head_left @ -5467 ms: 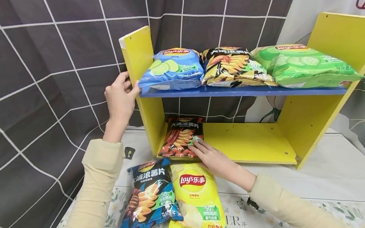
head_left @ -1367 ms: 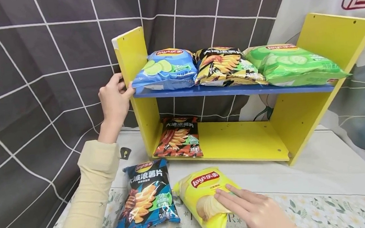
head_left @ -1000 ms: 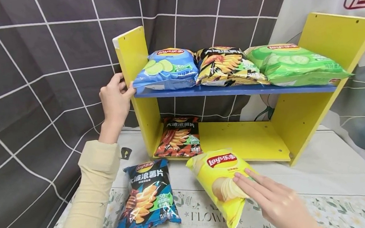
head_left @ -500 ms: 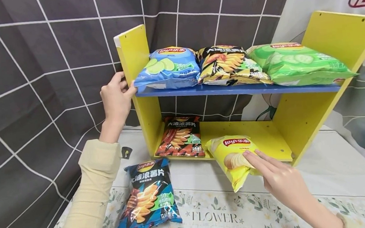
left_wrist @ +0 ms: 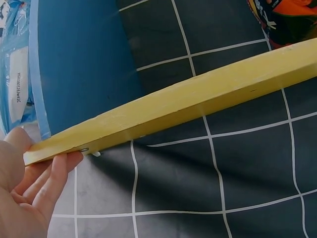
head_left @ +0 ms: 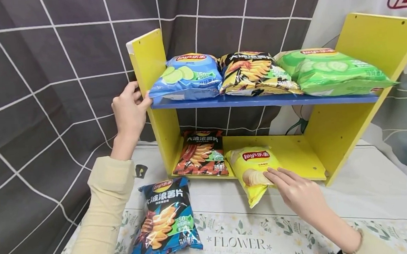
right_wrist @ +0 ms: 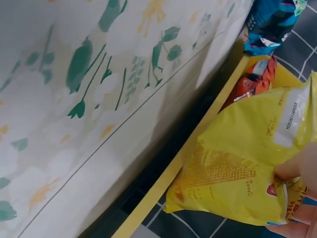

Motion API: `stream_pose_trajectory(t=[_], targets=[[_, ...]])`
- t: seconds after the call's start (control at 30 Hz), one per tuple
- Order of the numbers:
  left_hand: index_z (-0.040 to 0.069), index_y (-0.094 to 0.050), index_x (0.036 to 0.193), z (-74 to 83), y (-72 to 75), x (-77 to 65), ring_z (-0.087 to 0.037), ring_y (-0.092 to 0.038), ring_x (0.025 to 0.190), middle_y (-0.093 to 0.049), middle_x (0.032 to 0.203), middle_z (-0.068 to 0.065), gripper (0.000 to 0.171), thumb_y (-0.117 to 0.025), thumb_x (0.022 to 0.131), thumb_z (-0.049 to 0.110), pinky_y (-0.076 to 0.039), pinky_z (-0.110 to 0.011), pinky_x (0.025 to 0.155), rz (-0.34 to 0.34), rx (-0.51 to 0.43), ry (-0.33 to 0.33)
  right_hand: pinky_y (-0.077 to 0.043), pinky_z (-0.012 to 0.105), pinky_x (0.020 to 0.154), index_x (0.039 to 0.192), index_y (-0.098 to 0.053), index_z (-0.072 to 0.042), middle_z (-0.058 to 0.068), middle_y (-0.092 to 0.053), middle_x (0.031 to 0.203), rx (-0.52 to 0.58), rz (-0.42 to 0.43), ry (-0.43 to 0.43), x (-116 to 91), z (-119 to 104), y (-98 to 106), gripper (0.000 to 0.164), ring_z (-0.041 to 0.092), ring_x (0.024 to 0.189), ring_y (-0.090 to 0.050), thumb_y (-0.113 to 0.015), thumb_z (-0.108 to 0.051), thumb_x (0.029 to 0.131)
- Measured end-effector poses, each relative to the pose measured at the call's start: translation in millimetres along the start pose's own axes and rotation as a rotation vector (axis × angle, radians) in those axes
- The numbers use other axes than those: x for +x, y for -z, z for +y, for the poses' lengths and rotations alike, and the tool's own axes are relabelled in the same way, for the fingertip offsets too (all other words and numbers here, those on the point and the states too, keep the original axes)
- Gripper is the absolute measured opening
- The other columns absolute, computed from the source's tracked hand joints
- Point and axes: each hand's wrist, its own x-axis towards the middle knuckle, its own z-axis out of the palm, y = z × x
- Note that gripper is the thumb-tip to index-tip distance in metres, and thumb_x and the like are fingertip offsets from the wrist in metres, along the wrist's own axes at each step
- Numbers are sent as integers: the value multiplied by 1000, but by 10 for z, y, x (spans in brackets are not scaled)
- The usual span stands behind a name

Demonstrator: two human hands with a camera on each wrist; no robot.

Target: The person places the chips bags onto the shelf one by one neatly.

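Note:
My left hand (head_left: 129, 111) grips the edge of the yellow left side panel (head_left: 147, 63) of a small shelf unit, thumb on one face and fingers on the other. With my right hand (head_left: 300, 193) I pinch a yellow bag of potato chips (head_left: 255, 164), thumb underneath (right_wrist: 292, 166) and fingers on the printed front. The bag tilts at the front of the lower yellow board (head_left: 297, 155), its top over the board and its lower corner hanging past the front edge. Left of it lies a red-and-black bag of chips (head_left: 202, 153) on the same board.
A blue upper board (head_left: 259, 100) bears a blue chip bag (head_left: 190, 77), a black-and-gold one (head_left: 255, 74) and a green one (head_left: 333, 71). A dark blue chip bag (head_left: 166, 219) lies on the flowered tablecloth (head_left: 241, 228). Behind hangs a dark checked curtain (head_left: 84, 52).
The right hand went from the red-and-black bag to the yellow bag, lifted it off the tablecloth and carried it to the lower board, lastly shifting slightly left. The left hand keeps its hold.

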Motion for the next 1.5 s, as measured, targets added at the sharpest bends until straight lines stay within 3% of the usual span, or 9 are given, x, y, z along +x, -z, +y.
stream_pose_trajectory(t=[0.17, 0.33, 0.47, 0.57, 0.6, 1.03, 1.3, 1.5], targets=[[1, -65, 117, -6, -12, 3, -28, -72, 91, -72, 104, -17, 31, -63, 87, 11, -53, -40, 89, 15, 6, -10, -54, 40, 49, 113, -69, -7, 11, -74, 104, 23, -15, -10, 15, -10, -72, 51, 34, 83, -71, -21, -21, 101], [0, -65, 117, -9, -16, 6, -28, -72, 92, -72, 104, -17, 31, -63, 87, 11, -53, -40, 89, 18, 6, -16, -52, 36, 47, 114, -69, -7, 11, -73, 105, 31, -56, -9, 31, -18, -125, 53, 33, 84, -71, -21, -24, 101], [0, -65, 117, -9, -12, -2, -29, -72, 92, -72, 105, -18, 32, -63, 88, 12, -53, -40, 90, 14, 5, -15, -53, 35, 48, 115, -69, -8, 10, -73, 107, 33, -89, -25, 49, -20, -148, 29, 33, 86, -71, -55, -12, 90], [0, -65, 117, -10, -8, -8, -29, -72, 91, -72, 104, -17, 32, -63, 88, 12, -52, -40, 90, 10, 7, -15, -54, 36, 51, 115, -69, -8, 10, -73, 108, 35, -116, -41, 68, -22, -166, 44, 32, 87, -71, -74, -5, 71], [0, -65, 117, -10, -7, -9, -29, -72, 91, -72, 104, -17, 32, -63, 88, 12, -51, -41, 90, 9, 7, -15, -54, 36, 51, 114, -69, -8, 9, -73, 107, 35, -123, -44, 76, -22, -175, 46, 32, 88, -71, -77, -4, 69], [0, -65, 117, -12, -10, -15, -28, -72, 93, -71, 105, -17, 31, -63, 88, 12, -52, -40, 91, 9, 7, -11, -49, 30, 44, 120, -67, -9, 9, -71, 115, 12, -220, -69, 156, 15, -370, 54, 33, 97, -69, -83, -4, 68], [0, -66, 115, -2, -6, -14, -29, -72, 91, -72, 104, -17, 30, -63, 87, 10, -52, -40, 90, 17, 7, -20, -51, 31, 48, 129, -61, -9, 10, -66, 125, -36, -286, -50, 165, 57, -525, 63, 33, 106, -66, -82, -5, 70], [0, -65, 116, -14, -14, -14, -28, -72, 89, -72, 103, -17, 30, -63, 87, 10, -52, -40, 89, 18, 9, -26, -55, 34, 54, 129, -59, -8, 12, -65, 126, -46, -269, -17, 170, 97, -613, 60, 34, 107, -65, -77, 1, 73]])
